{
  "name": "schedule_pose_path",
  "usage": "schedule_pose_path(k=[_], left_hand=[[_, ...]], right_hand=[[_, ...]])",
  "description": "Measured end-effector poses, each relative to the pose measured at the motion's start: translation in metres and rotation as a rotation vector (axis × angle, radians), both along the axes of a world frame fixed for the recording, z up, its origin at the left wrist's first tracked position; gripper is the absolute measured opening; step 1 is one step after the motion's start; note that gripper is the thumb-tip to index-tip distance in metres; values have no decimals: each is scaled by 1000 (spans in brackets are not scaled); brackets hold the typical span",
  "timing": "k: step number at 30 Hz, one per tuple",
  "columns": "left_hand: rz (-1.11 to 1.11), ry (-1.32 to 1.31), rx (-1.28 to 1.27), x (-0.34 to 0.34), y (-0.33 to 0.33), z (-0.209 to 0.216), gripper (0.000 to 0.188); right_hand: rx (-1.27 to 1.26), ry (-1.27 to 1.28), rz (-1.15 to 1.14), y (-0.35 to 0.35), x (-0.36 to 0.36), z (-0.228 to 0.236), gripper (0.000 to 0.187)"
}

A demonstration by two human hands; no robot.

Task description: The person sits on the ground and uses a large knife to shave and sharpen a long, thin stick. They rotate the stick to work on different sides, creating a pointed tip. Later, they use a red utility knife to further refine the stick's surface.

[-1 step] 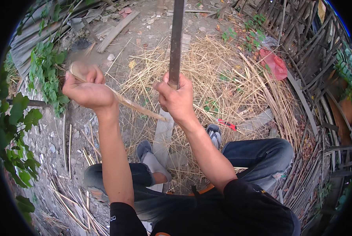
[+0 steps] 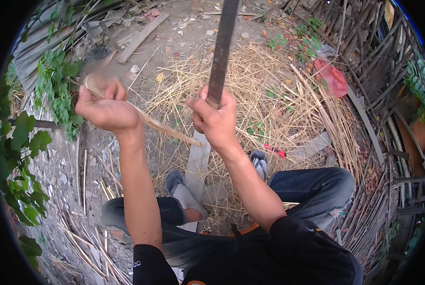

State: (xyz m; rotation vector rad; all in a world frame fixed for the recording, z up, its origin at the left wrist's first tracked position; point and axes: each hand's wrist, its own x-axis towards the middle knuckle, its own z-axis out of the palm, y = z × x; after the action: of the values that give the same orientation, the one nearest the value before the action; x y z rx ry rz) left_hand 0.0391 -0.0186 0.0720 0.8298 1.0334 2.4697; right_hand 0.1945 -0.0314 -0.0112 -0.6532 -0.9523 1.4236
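My left hand (image 2: 111, 113) is closed around a pale split stick, perhaps bamboo (image 2: 167, 128). The stick slants down to the right, and its lower end meets a flat board (image 2: 197, 164) or lies just over it; I cannot tell which. Closed on the handle of a machete (image 2: 222, 52), my right hand (image 2: 218, 121) is to the right of the stick. The dark blade points up and away, leaning slightly right, apart from the stick. The handle is mostly hidden in my fist.
Thin shavings (image 2: 250, 76) cover the ground ahead. A red-and-black cutter knife (image 2: 275, 151) lies by my right foot. Beyond are a bundle of long strips (image 2: 336, 128), a red plastic bag (image 2: 330, 78) and a stick fence (image 2: 364, 42). Leafy vines (image 2: 55, 80) grow at the left.
The machete's blade has tipped a little to the right, with a slight turn of my right hand. My left hand and the stick look unmoved.
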Motion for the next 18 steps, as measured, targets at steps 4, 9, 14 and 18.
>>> schedule_pose_path(k=[4, 9, 14, 18], left_hand=[[-56, 56, 53, 1, 5, -6, 37], [-76, 5, 32, -8, 2, -11, 36], [-59, 17, -1, -17, -15, 9, 37], [-86, 58, 95, -9, -14, 14, 37]], right_hand=[[62, -315, -392, -54, -7, -166, 25], [-1019, -595, 197, -117, 40, -331, 9], [-975, 15, 297, -37, 22, -220, 15], [-423, -184, 91, 10, 14, -64, 22]])
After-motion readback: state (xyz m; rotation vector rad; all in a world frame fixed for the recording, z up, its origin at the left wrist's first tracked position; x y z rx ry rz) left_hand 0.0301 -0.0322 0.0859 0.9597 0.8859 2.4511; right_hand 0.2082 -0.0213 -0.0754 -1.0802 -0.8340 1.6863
